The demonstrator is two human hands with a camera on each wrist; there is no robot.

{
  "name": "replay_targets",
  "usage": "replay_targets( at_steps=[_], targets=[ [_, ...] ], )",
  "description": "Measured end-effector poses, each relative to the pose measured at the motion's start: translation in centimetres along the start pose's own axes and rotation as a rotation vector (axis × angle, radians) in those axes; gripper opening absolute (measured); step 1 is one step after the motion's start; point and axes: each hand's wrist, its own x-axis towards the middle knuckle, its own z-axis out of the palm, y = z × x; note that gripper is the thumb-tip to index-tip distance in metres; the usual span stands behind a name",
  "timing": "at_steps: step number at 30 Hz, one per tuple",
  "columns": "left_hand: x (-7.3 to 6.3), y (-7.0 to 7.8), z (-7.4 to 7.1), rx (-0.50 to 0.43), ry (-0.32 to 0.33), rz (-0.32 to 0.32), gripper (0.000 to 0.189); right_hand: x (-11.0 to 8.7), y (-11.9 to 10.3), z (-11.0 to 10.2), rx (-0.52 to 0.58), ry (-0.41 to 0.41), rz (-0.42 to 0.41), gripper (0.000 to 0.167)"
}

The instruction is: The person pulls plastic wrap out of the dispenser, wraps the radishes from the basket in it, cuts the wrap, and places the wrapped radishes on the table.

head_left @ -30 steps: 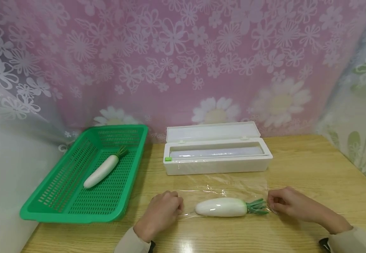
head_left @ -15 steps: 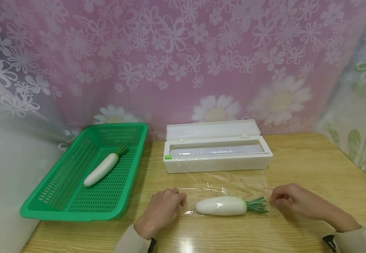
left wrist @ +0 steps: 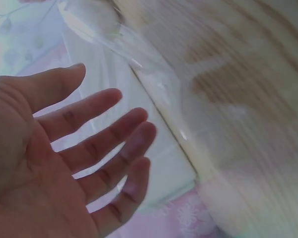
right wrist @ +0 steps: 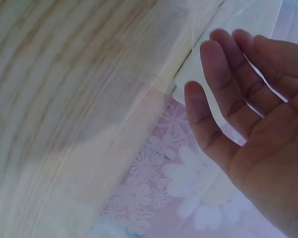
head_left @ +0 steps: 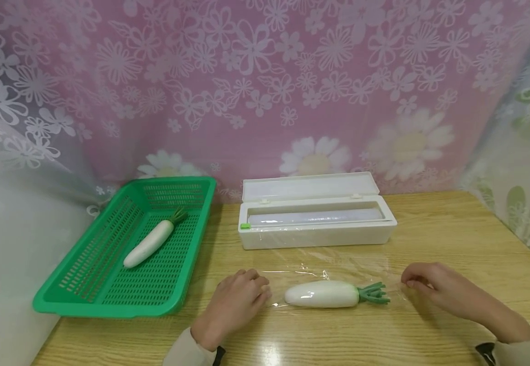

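A white radish [head_left: 322,294] with a short green top lies on the table, with clear plastic wrap [head_left: 288,267] over it. The wrap stretches back to a white dispenser box [head_left: 317,237]. My left hand [head_left: 235,302] is at the wrap's left side near the radish's tip; in the left wrist view its fingers [left wrist: 107,141] are spread, with nothing held. To the right of the green top, my right hand [head_left: 448,295] hovers by the film's edge. The right wrist view shows its fingers [right wrist: 221,69] loosely bent around nothing. Whether either hand touches the film cannot be told.
A green plastic basket [head_left: 194,254] stands at the left with a second white radish [head_left: 149,244] inside. The dispenser's lid [head_left: 311,187] is raised at the back, and a roll of film [head_left: 315,217] lies in it. A flowered curtain hangs behind the table.
My right hand has moved right, away from the radish's green top, and its fingers have loosened. The left hand's fingers have uncurled slightly. The radish and wrap stay in place.
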Motion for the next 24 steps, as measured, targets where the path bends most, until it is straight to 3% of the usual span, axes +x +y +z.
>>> replay_targets(
  at_steps=[5, 8, 12, 18, 24],
  targets=[
    [0.2, 0.9, -0.2, 0.075, 0.059, 0.09, 0.015, 0.2, -1.3, 0.4, -0.158, 0.112, 0.001, 0.032],
    [0.4, 1.3, 0.0, 0.095, 0.072, 0.147, 0.017, 0.4, -2.2, 1.1, -0.244, 0.175, -0.079, 0.037],
    [0.7, 1.5, 0.6, 0.065, 0.048, 0.195, 0.018, 0.7, -3.1, 2.2, -0.33, 0.174, -0.183, 0.047],
    [1.3, 1.2, 1.2, -0.037, -0.026, 0.162, 0.018, 0.8, -3.3, 3.0, -0.374, 0.147, -0.223, 0.051],
    [1.7, 0.8, 1.4, -0.082, -0.042, 0.124, 0.022, 0.9, -3.3, 3.1, -0.371, 0.144, -0.224, 0.046]
  ],
)
